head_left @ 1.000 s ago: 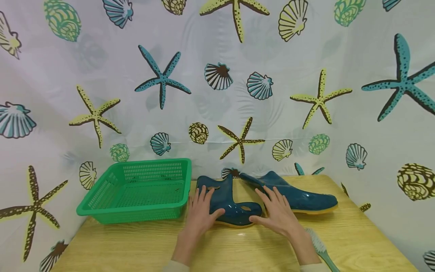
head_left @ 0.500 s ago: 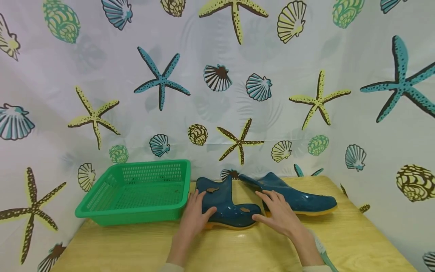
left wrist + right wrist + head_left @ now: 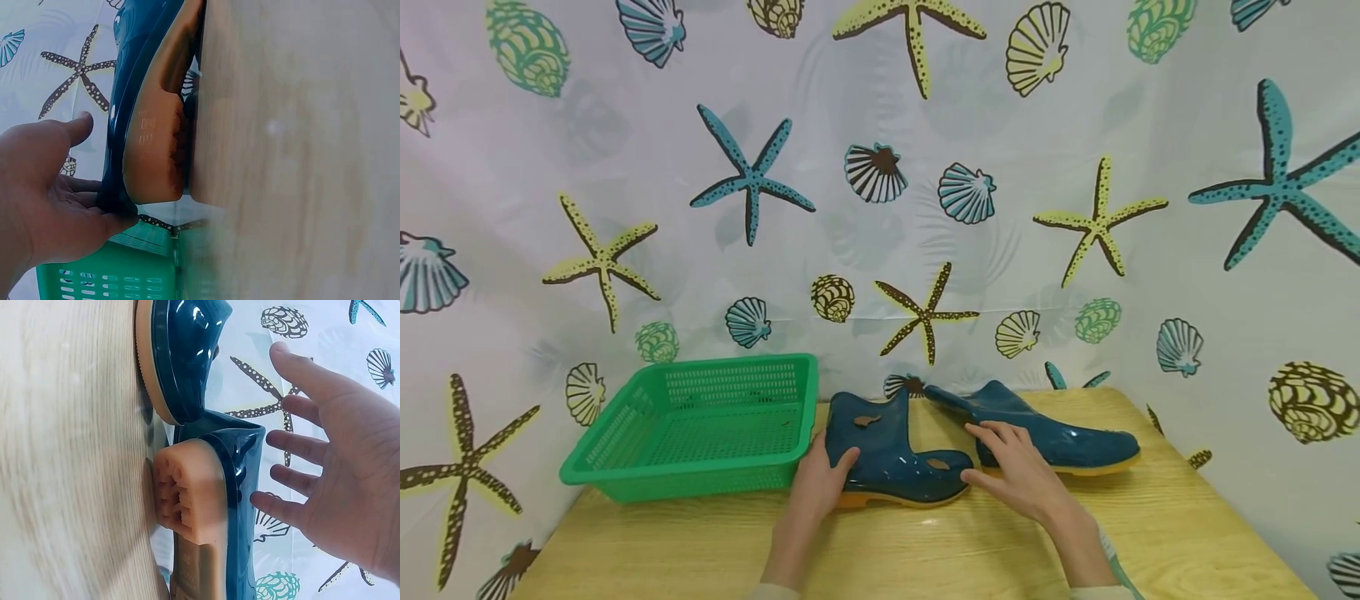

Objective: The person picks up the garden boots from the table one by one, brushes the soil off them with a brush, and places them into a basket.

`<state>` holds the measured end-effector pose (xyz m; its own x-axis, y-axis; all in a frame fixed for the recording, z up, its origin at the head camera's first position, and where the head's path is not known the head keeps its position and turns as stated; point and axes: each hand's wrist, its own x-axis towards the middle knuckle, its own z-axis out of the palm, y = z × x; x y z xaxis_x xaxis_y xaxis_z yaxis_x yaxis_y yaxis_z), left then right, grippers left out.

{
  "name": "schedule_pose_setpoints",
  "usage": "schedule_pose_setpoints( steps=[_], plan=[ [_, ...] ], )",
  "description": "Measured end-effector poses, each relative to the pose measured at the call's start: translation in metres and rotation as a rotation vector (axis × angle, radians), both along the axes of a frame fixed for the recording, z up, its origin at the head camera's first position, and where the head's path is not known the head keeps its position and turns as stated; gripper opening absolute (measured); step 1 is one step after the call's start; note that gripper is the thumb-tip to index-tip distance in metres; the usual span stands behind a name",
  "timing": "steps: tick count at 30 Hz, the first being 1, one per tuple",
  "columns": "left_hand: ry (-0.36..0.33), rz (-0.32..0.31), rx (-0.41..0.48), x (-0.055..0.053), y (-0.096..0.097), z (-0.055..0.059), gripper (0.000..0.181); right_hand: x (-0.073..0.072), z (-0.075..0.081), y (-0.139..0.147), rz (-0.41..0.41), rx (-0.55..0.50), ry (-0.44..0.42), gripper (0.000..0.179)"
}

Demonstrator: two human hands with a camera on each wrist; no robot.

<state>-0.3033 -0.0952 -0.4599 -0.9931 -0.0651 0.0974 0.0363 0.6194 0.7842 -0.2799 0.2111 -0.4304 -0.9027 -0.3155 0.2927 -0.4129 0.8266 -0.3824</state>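
Note:
A dark blue rubber boot (image 3: pixel 880 458) stands on the table in the head view, toe to the right, with an orange-tan sole (image 3: pixel 150 147). Brown smudges (image 3: pixel 867 420) mark its shaft and toe. At the boot's heel is my left hand (image 3: pixel 815 485); the left wrist view has its fingers against the heel and its thumb held apart. My right hand (image 3: pixel 1017 471) hovers by the toe, in front of the second boot (image 3: pixel 1060 440). Its fingers are spread and grasp nothing in the right wrist view. The second boot points right, its shaft sagging.
A green perforated basket (image 3: pixel 688 475) stands left of the boots, close to my left hand. A green-handled brush (image 3: pixel 1122 575) lies at front right, partly behind my right forearm. A shell-and-starfish-patterned curtain (image 3: pixel 880 233) hangs behind the wooden table (image 3: pixel 925 558).
My left hand has moved left and down, from over the boot's shaft to its heel. My right hand has shifted slightly, staying beside the toe. The boots stay in place.

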Motion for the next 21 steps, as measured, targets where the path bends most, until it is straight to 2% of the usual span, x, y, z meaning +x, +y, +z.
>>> schedule_pose_setpoints(
  steps=[5,10,16,21],
  plan=[
    [-0.012,0.020,-0.028,-0.001,-0.001,-0.003,0.070,0.001,0.001,0.001,-0.008,0.000,0.001,0.066],
    [-0.003,0.006,-0.043,0.000,-0.003,-0.004,0.066,0.002,0.004,0.000,0.001,0.002,-0.007,0.065],
    [0.000,-0.010,0.006,-0.001,-0.008,-0.008,0.068,0.002,0.004,0.000,-0.002,0.011,-0.016,0.064],
    [-0.036,-0.001,0.026,-0.002,-0.010,-0.009,0.071,0.001,0.003,0.000,-0.009,0.009,-0.035,0.062]
  ],
)
